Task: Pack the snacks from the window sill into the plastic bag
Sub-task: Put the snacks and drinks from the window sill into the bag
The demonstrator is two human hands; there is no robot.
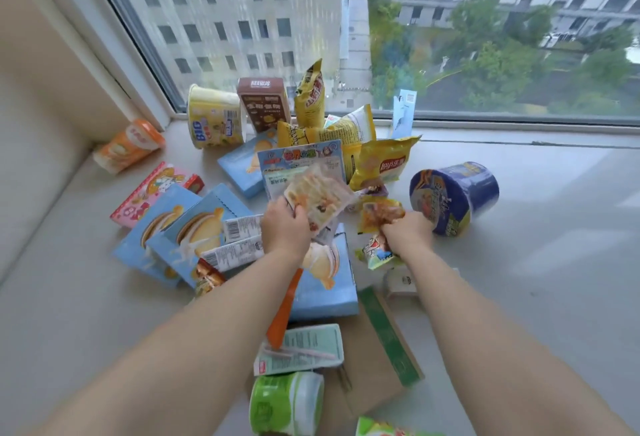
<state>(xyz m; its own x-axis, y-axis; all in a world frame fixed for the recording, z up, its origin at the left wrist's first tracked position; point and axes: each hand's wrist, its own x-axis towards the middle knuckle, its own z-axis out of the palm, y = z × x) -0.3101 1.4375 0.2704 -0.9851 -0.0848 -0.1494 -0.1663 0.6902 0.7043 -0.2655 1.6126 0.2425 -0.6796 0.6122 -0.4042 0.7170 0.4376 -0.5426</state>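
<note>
A heap of snacks lies on the pale window sill (519, 214). My left hand (285, 231) grips a clear packet of small snacks (320, 198) lifted over the pile. My right hand (407, 233) is closed on several small colourful packets (379, 215), orange above and green-white below. Around them lie several light-blue cake boxes (194, 227), yellow chip bags (384, 162), a blue noodle cup (453, 196), a yellow tub (214, 120) and a brown carton (265, 103). No plastic bag is in view.
The window glass (450, 37) closes the far side and a wall (41, 89) the left. A pink box (152, 193) and an orange packet (130, 146) lie at the left. Nearest me sit a brown paper bag (374, 359), a pale-green carton (301, 349) and a green cup (287, 401).
</note>
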